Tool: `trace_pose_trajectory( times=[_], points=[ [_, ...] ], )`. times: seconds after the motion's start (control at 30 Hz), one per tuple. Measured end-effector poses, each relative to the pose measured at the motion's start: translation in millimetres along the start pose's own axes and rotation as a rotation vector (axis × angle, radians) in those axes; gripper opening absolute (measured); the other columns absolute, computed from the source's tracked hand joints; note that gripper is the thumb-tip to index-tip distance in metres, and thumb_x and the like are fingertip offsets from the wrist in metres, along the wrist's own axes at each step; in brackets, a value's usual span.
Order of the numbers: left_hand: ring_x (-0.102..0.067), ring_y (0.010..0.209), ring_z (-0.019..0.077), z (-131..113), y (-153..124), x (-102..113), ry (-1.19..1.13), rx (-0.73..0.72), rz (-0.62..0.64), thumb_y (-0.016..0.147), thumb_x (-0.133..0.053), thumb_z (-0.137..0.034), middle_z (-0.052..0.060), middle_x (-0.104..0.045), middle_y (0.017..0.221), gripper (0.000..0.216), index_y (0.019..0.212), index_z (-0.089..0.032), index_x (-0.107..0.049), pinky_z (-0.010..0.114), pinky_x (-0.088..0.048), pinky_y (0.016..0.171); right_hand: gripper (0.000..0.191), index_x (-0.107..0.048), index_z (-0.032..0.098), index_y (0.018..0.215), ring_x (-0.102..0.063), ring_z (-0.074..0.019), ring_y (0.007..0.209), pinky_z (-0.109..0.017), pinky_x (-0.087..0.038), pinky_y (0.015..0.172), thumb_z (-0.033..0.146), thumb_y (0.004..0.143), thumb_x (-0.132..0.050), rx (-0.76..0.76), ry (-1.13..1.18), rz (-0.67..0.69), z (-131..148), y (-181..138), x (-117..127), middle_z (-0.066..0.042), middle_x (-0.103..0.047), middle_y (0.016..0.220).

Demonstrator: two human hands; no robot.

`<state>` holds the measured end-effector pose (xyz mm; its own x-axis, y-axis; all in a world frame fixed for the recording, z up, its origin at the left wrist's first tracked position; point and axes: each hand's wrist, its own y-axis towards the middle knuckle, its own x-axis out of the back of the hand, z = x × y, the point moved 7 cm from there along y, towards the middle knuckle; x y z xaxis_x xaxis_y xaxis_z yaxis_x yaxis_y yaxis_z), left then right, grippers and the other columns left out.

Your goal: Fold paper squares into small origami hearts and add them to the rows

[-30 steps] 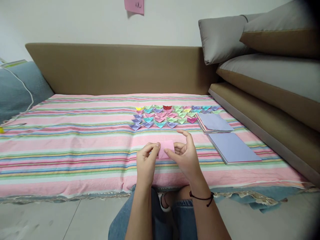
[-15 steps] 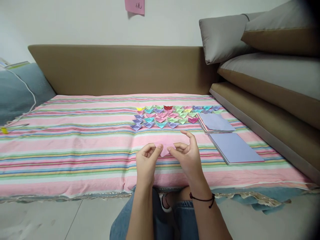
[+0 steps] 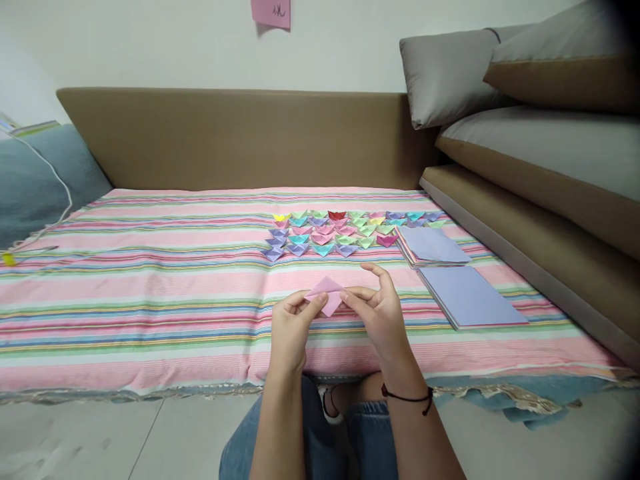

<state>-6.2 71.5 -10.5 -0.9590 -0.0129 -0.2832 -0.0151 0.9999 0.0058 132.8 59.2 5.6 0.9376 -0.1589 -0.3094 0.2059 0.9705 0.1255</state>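
Note:
A small piece of pink folded paper (image 3: 327,287), diamond-shaped with a crease across it, is held up between my two hands. My left hand (image 3: 294,320) pinches its left corner between thumb and fingers. On the opposite corner, my right hand (image 3: 383,317) has a matching pinch, its index finger raised and curled away from the paper. Beyond the hands, several rows of small folded paper boats (image 3: 323,249) in many colours sit on the striped cloth (image 3: 150,287).
To the right lie two stacks of coloured paper, one purple-topped stack (image 3: 470,297) nearer and another paper stack (image 3: 433,245) behind it. Grey and brown cushions (image 3: 540,153) are piled at the right. A white cord (image 3: 63,183) and a yellow-handled tool (image 3: 9,259) lie at the left.
The pink paper has changed from a flat, downward-pointing triangular look to an opened diamond with its top point showing. Both hands keep their grip and have barely shifted.

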Motion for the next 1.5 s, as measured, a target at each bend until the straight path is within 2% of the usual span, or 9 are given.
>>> trace_pose_trajectory(
  times=[0.2,0.4,0.6,0.73,0.9,1.07,1.3,1.4,1.5],
  points=[
    [-0.057,0.064,0.0127,5,1,-5,-0.128,0.041,0.002,0.066,-0.072,-0.036,0.003,-0.064,0.066,0.023,0.070,-0.014,-0.071,0.023,-0.049,0.061,0.056,-0.036,0.023,0.112,-0.065,-0.0160,0.061,-0.030,-0.052,0.065,0.023,0.067,-0.071,0.026,-0.044,-0.056,-1,1,5,0.004,-0.067,0.065],
    [-0.053,0.067,0.0092,4,-1,-5,-0.157,0.023,-0.056,0.067,-0.072,-0.035,0.000,-0.058,0.070,0.021,0.064,-0.014,-0.069,0.019,-0.050,0.062,0.074,-0.031,0.025,0.120,-0.066,-0.0161,0.063,-0.028,-0.053,0.063,0.016,0.060,-0.074,-0.041,-0.073,0.050,-10,1,-5,0.007,-0.063,0.062],
    [-0.052,0.065,0.0086,10,-1,-10,-0.246,0.107,0.022,0.068,-0.071,-0.036,-0.001,-0.054,0.067,0.024,0.062,-0.013,-0.065,0.021,-0.051,0.064,0.057,-0.034,0.026,0.100,-0.061,-0.0123,0.055,-0.023,-0.050,0.056,0.015,0.060,-0.073,-0.028,-0.034,0.049,-9,1,-6,0.010,-0.059,0.058],
    [-0.053,0.062,0.0100,13,0,-8,-0.239,0.134,0.042,0.073,-0.066,-0.041,0.001,-0.054,0.062,0.030,0.064,-0.012,-0.064,0.023,-0.050,0.062,0.055,-0.032,0.026,0.094,-0.059,-0.0102,0.052,-0.020,-0.048,0.054,0.014,0.059,-0.073,-0.048,0.009,0.054,-9,1,-5,0.011,-0.058,0.057],
    [-0.050,0.056,0.0090,8,2,-3,-0.002,0.050,0.031,0.066,-0.072,-0.036,-0.001,-0.052,0.058,0.027,0.059,-0.013,-0.061,0.021,-0.045,0.055,0.056,-0.031,0.026,0.092,-0.058,-0.0091,0.052,-0.018,-0.046,0.053,0.014,0.058,-0.074,-0.046,0.017,0.072,-7,1,-7,0.011,-0.060,0.057],
    [-0.048,0.058,0.0103,-7,1,2,0.180,-0.149,-0.044,0.066,-0.071,-0.032,-0.001,-0.050,0.054,0.027,0.050,-0.015,-0.058,0.021,-0.041,0.055,0.055,-0.031,0.026,0.093,-0.057,-0.0081,0.052,-0.017,-0.044,0.053,0.016,0.059,-0.074,-0.055,0.018,0.080,-7,1,-7,0.011,-0.059,0.057],
    [-0.046,0.052,0.0083,-11,1,1,0.129,-0.175,0.045,0.075,-0.064,-0.036,-0.002,-0.047,0.058,0.030,0.055,-0.015,-0.058,0.022,-0.038,0.052,0.056,-0.034,0.025,0.096,-0.057,-0.0087,0.053,-0.018,-0.044,0.053,0.016,0.059,-0.075,-0.055,0.009,0.095,-6,1,-7,0.010,-0.059,0.058],
    [-0.042,0.049,0.0074,-16,0,3,0.197,-0.215,0.041,0.075,-0.065,-0.034,-0.003,-0.044,0.049,0.034,0.050,-0.015,-0.054,0.021,-0.035,0.050,0.056,-0.038,0.024,0.102,-0.057,-0.0102,0.056,-0.020,-0.044,0.055,0.018,0.061,-0.075,-0.049,-0.023,0.126,-5,0,-8,0.009,-0.058,0.060],
    [-0.039,0.042,0.0062,-13,0,2,0.176,-0.163,0.065,0.077,-0.063,-0.035,-0.005,-0.043,0.041,0.032,0.054,-0.015,-0.056,0.020,-0.033,0.045,0.050,-0.045,0.023,0.105,-0.057,-0.0109,0.058,-0.021,-0.044,0.056,0.019,0.064,-0.073,-0.029,-0.073,0.138,-4,0,-8,0.006,-0.059,0.064]
  ],
)
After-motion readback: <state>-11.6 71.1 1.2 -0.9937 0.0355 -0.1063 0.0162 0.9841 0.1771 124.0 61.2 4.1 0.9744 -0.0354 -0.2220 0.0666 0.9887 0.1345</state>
